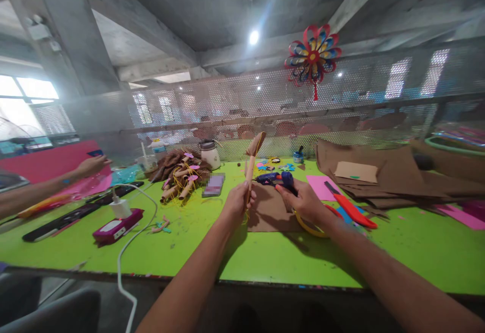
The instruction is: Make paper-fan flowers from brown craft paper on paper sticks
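Note:
My left hand [238, 202] is closed around a tan paper roll [249, 170] that stands nearly upright, with a flared brown top and yellow string on it. My right hand [303, 200] grips a dark blue glue gun [278, 177]. Its nozzle points left, close to the roll; whether they touch I cannot tell. Below both hands lies a brown sheet [265, 217] on the green table [182, 252]. A yellow ring [312, 228], perhaps a tape roll, is partly hidden under my right hand.
Left of centre lie several finished-looking rolls [184, 184] and a phone [213, 185]. A white cable [151, 211] runs from a purple power strip [118, 227]. Red-handled scissors [350, 209] and stacked brown sheets [379, 161] are at right. Another person's hand [93, 165] reaches in from the left.

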### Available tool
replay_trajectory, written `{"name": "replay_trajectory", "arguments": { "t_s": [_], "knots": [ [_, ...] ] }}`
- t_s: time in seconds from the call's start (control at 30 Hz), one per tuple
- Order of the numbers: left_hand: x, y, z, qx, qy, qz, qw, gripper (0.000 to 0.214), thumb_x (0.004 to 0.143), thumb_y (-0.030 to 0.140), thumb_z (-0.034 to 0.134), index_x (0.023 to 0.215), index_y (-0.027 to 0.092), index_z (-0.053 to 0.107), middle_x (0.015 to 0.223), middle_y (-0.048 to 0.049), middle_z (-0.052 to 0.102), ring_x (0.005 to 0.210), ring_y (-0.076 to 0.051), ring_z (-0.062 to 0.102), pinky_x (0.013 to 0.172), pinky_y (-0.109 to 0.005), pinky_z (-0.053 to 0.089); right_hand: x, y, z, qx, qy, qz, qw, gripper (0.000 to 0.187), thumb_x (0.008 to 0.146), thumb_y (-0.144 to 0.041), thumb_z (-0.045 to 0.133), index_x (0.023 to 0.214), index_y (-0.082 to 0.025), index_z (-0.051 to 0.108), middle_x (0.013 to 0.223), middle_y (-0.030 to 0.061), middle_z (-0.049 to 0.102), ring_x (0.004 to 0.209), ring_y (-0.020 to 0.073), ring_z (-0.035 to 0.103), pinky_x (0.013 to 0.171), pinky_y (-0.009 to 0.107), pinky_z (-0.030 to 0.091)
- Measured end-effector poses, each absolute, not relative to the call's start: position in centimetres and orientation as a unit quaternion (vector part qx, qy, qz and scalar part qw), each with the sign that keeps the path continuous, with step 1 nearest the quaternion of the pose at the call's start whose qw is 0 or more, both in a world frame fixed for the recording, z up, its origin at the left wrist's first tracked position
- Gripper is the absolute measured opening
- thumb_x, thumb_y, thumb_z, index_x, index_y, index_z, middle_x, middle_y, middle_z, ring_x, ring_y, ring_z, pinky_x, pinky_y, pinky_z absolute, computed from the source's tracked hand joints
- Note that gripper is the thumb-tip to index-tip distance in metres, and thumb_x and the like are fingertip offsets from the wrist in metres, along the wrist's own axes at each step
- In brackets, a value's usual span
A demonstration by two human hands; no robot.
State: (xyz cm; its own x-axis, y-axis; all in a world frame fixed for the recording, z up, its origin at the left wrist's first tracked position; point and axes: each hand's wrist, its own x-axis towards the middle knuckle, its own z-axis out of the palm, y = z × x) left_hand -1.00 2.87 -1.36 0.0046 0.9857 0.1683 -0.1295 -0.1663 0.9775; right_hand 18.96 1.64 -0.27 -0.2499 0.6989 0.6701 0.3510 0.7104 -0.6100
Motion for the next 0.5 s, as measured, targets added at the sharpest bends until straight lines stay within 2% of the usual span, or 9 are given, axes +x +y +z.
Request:
{"name": "replay_trajectory", "arguments": {
  "t_s": [0.17,0.27,0.4,0.5],
  "knots": [
    [-2.1,3.6,-1.2,0.502,0.521,0.585,0.366,0.023,0.081,0.038,0.051,0.073,0.017,0.051,0.053,0.0028,0.050,0.041,-0.007,0.043,0.042,-0.018,0.030,19.7,2.4,-0.5,-0.412,-0.721,0.137,0.540,0.041,0.084,-0.048,0.049,0.089,-0.011,0.066,0.074,0.0084,0.068,0.067,0.0203,0.060,0.061,0.029,0.045],
    [-2.7,3.9,-1.0,0.493,0.555,0.592,0.312,0.018,0.081,0.031,0.054,0.070,0.018,0.049,0.052,0.0036,0.049,0.041,-0.008,0.043,0.044,-0.019,0.028,20.3,3.3,-1.0,-0.469,-0.697,0.116,0.530,0.043,0.083,-0.048,0.048,0.088,-0.010,0.067,0.070,0.0092,0.068,0.064,0.0209,0.060,0.059,0.029,0.044],
    [-3.2,4.1,-0.9,0.493,0.595,0.585,0.247,0.020,0.082,0.025,0.052,0.063,0.020,0.046,0.050,0.0031,0.048,0.044,-0.011,0.043,0.045,-0.021,0.025,21.1,4.5,-0.7,-0.537,-0.696,0.103,0.465,0.039,0.078,-0.043,0.056,0.098,-0.011,0.068,0.077,0.0088,0.070,0.074,0.0233,0.064,0.064,0.030,0.046],
    [-3.3,4.3,-1.0,0.500,0.614,0.568,0.223,0.022,0.083,0.024,0.050,0.062,0.020,0.045,0.051,0.0013,0.050,0.046,-0.012,0.044,0.047,-0.023,0.025,22.1,5.5,0.4,-0.565,-0.737,0.039,0.368,0.034,0.078,-0.036,0.059,0.101,-0.013,0.068,0.086,0.0087,0.071,0.079,0.0227,0.065,0.066,0.029,0.047]
  ]
}}
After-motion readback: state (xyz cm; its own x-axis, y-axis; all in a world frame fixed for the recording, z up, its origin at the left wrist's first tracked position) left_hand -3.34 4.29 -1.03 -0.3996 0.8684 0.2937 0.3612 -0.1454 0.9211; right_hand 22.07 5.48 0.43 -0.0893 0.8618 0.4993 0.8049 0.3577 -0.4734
